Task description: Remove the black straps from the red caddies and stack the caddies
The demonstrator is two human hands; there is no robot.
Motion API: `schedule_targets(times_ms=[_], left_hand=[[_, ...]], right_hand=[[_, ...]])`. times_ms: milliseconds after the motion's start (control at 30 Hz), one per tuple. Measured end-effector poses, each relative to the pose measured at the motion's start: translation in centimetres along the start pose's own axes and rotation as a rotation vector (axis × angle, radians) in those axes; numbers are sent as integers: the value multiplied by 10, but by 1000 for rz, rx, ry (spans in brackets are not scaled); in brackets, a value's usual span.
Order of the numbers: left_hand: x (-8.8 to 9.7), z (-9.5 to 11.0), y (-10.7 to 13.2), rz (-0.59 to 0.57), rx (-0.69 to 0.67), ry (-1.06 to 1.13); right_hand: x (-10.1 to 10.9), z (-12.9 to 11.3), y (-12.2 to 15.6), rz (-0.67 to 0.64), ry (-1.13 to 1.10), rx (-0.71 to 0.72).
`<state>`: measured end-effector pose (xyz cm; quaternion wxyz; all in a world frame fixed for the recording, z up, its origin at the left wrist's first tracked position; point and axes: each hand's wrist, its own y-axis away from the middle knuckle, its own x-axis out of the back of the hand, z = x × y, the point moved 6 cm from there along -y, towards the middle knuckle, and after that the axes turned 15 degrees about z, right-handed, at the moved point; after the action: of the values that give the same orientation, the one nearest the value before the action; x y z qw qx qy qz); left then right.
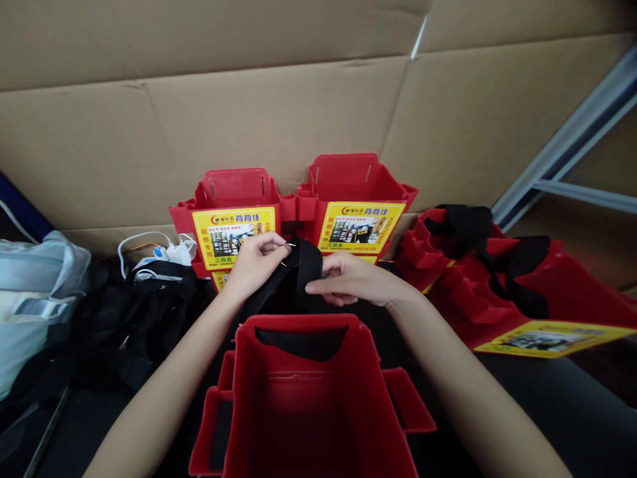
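A red plastic tool box [303, 405] stands open right in front of me, a black strap [304, 264] running up from its far wall. My left hand [256, 255] pinches the strap beside a small metal ring. My right hand [348, 279] is closed on the strap's other side, thumb and fingers pressed on the webbing. Both hands hover just beyond the box's far rim.
Two upright red boxes [233, 199] [355, 192] with yellow labels stand against a cardboard wall [298, 99]. More red boxes with black straps [497, 279] lie tipped at the right. A heap of black straps [129, 318], a white charger [174, 252] and a plastic bag [34, 292] sit at the left.
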<state>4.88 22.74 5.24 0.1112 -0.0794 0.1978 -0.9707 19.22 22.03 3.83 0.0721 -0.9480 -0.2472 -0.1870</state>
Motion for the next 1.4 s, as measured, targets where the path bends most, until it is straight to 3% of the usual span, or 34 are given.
schedule_targets(times_ms=[100,200,467,567,733,867,1033,1167,1300,1400], left_hand=[[-5,-3,3,-58,76,32],[-9,-6,6,-117,139,94],[-4,-18,4,-42,243,108],[0,-16,4,32,228,96],[-2,-17,7,61,294,193],[-1,-17,7,92,297,203],[-2,-15,9,69,312,188],[-6,-14,12,29,332,189],[-9,-18,13,2,379,211],[-9,-21,12,-7,407,222]], right_hand=[[11,-9,-4,285,-174,108],[18,-12,-4,504,-175,197],[11,-25,7,679,205,461],[3,-24,3,634,269,460],[-3,-17,-3,596,213,357],[-9,-11,-5,471,183,237],[-13,-13,-1,431,224,254],[-16,-13,1,314,235,224],[-16,-11,2,179,95,172],[-16,-13,2,180,-75,166]])
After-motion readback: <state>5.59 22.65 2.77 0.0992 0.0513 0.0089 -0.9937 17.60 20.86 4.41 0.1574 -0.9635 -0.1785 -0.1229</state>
